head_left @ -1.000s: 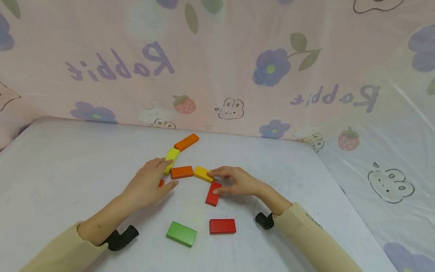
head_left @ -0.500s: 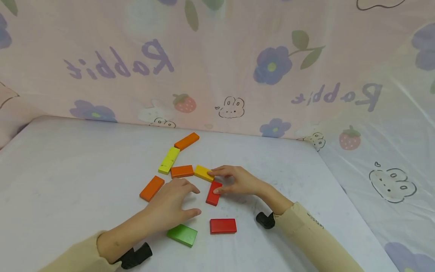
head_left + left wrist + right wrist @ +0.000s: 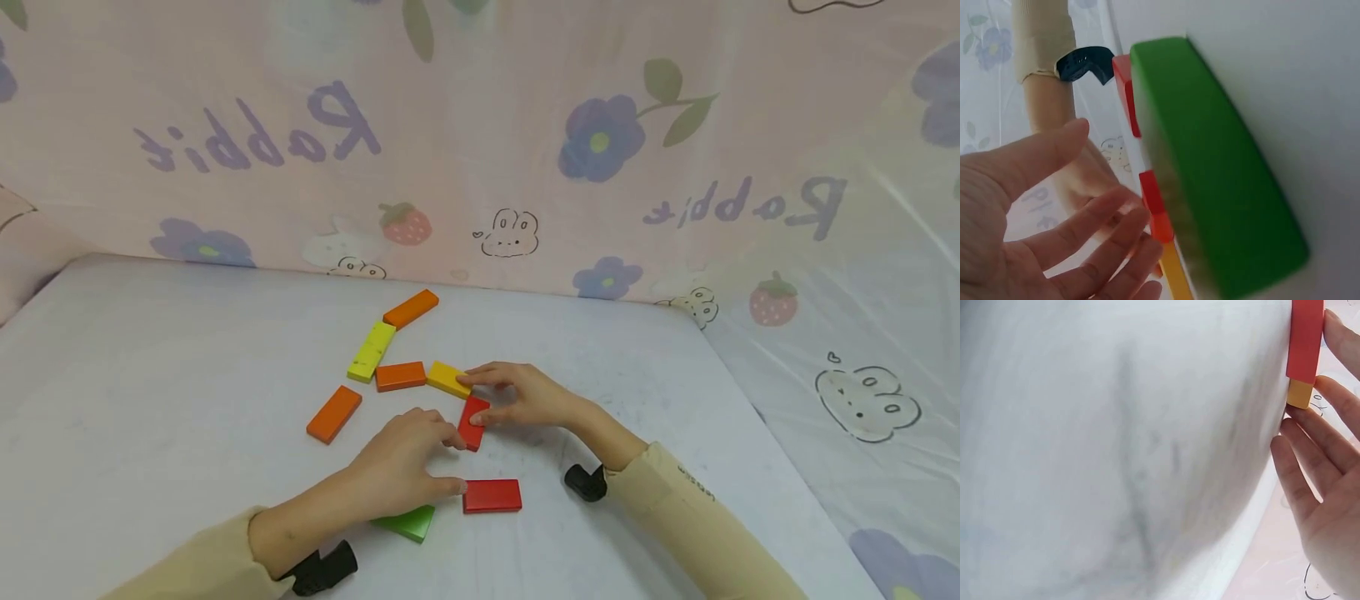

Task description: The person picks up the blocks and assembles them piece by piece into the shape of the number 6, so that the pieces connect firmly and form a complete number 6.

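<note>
My left hand [image 3: 405,467] hovers over the table with thumb and fingers apart, partly covering a green block [image 3: 408,523]. Its thumb tip is right at the left end of a red block [image 3: 492,496]. In the left wrist view, that hand's fingers hold nothing, and the green block [image 3: 1210,169] looms close beside them. My right hand [image 3: 536,398] rests its fingertips on a yellow block [image 3: 446,378] and its thumb on another red block [image 3: 472,423]. These two blocks meet end to end at an angle; the right wrist view shows the red block [image 3: 1305,340] beside the thumb.
An orange block [image 3: 401,377] adjoins the yellow one on the left. Beyond it, a lime-yellow block [image 3: 371,352] and another orange block [image 3: 411,309] continue the line. A separate orange block [image 3: 334,414] lies left, on the white table [image 3: 187,375]. A printed curtain [image 3: 450,150] stands behind.
My left hand has moved from the lime-yellow block toward the near red block, passing over the green block and uncovering the left orange block. My right hand has stayed in place.
</note>
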Motion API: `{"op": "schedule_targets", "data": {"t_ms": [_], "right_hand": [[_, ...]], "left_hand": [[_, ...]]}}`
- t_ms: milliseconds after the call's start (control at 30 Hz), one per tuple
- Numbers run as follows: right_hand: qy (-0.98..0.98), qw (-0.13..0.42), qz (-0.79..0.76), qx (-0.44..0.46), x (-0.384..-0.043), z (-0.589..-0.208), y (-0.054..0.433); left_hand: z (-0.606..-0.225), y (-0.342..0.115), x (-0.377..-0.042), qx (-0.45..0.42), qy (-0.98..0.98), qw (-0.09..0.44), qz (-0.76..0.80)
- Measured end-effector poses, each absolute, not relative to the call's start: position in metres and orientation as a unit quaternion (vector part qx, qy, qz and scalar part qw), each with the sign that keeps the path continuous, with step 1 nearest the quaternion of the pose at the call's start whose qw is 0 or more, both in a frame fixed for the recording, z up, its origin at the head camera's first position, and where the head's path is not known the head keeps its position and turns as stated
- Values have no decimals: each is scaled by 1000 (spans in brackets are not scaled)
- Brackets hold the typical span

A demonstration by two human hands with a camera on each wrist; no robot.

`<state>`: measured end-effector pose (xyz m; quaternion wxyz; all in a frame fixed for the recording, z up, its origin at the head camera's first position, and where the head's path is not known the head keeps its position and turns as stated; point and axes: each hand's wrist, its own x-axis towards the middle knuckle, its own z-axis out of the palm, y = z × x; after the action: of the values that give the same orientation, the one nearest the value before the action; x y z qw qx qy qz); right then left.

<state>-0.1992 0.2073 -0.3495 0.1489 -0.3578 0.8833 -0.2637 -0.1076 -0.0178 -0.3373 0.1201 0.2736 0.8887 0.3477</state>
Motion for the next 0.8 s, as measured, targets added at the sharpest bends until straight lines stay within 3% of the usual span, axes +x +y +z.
{"op": "schedule_targets", "data": {"t_ms": [333, 800], "right_hand": [[884, 153, -264, -354, -200, -350, 208], [884, 148, -265, -355, -199, -349, 208]], "left_hand": [[-347, -10, -112, 293, 848, 193, 397], [-351, -3, -109, 335, 860, 177, 342]]}}
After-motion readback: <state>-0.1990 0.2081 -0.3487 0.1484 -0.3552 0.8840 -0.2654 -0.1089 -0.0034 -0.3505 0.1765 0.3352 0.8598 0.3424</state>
